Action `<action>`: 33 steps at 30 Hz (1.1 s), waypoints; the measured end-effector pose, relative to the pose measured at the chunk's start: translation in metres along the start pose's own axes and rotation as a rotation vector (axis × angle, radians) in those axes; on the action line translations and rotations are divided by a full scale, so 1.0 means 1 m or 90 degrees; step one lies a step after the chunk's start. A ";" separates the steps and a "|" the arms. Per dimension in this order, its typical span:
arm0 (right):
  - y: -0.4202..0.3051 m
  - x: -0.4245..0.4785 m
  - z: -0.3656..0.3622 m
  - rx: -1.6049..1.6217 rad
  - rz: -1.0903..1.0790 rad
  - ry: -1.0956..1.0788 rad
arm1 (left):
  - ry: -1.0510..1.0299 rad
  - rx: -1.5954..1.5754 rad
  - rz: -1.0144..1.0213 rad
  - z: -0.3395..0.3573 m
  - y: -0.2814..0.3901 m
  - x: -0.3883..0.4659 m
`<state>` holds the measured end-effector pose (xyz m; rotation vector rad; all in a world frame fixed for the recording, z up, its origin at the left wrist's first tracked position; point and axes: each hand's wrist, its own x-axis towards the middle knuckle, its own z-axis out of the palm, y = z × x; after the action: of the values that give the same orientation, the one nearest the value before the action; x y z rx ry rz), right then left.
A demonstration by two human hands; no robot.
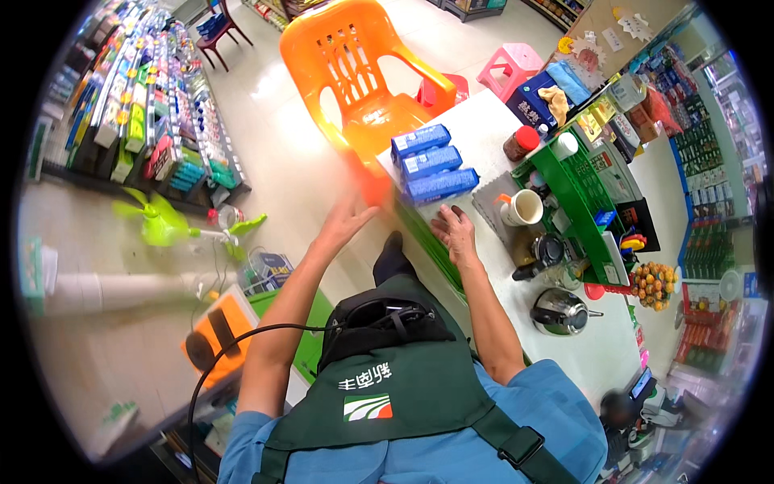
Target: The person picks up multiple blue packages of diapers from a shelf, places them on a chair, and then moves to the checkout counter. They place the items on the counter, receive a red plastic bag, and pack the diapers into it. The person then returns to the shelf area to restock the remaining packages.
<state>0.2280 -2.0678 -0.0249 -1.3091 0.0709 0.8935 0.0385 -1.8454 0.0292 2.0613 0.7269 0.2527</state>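
Observation:
Three blue packets (pixel 432 162) lie side by side at the near corner of the white counter (pixel 484 112). My right hand (pixel 455 233) rests over the counter just on my side of the nearest packet, fingers apart and holding nothing. Left of the counter's edge, my left hand (pixel 343 222) is in the air with thumb and fingers spread, nothing in it. Beyond it stands an orange plastic armchair (pixel 369 109), its near arm blurred. Right of my right hand, a white mug (pixel 521 207) with an orange handle stands on a grey mat (pixel 490 196).
On the counter are a red-lidded jar (pixel 521 143), a green organiser (pixel 571 181), a glass teapot (pixel 544 249) and a steel kettle (pixel 559 311). A lime-green fan (pixel 160 221) is at left, before stocked shelves (pixel 145 103). Pink stools (pixel 511 69) stand behind the counter's far end.

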 end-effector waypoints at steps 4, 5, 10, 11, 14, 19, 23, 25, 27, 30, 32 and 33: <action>-0.006 0.013 0.016 0.041 0.043 0.001 | 0.007 0.180 0.182 0.000 0.042 0.100; -0.007 0.015 0.019 0.047 0.056 0.011 | -0.016 0.211 0.191 0.005 0.056 0.118; -0.031 0.020 0.034 0.051 0.077 0.047 | -0.139 0.348 0.146 0.036 0.079 0.191; -0.027 0.023 0.031 0.064 0.088 0.055 | -0.208 0.288 0.067 0.036 0.081 0.205; -0.034 0.033 0.045 0.086 0.067 0.079 | -0.283 0.136 -0.017 0.037 0.066 0.237; -0.038 0.058 0.074 0.010 -0.046 0.090 | -0.346 -0.110 -0.065 0.000 0.057 0.249; -0.064 0.078 0.123 -0.048 -0.091 0.035 | -0.277 -0.293 -0.109 -0.044 0.029 0.242; -0.072 0.096 0.156 -0.082 -0.091 -0.035 | -0.204 -0.317 -0.125 -0.067 -0.002 0.240; -0.077 0.119 0.187 -0.177 -0.119 -0.091 | -0.141 -0.345 -0.152 -0.097 -0.024 0.238; -0.099 0.144 0.258 -0.278 -0.144 -0.182 | -0.098 -0.439 -0.177 -0.160 -0.047 0.242; -0.108 0.164 0.310 -0.299 -0.129 -0.237 | -0.040 -0.477 -0.192 -0.197 -0.079 0.247; -0.113 0.173 0.338 -0.310 -0.122 -0.263 | -0.011 -0.513 -0.194 -0.213 -0.101 0.248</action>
<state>0.2682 -1.6883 0.0793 -1.5150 -0.6190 1.0350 0.1049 -1.5100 0.0442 1.1760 0.7570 0.2932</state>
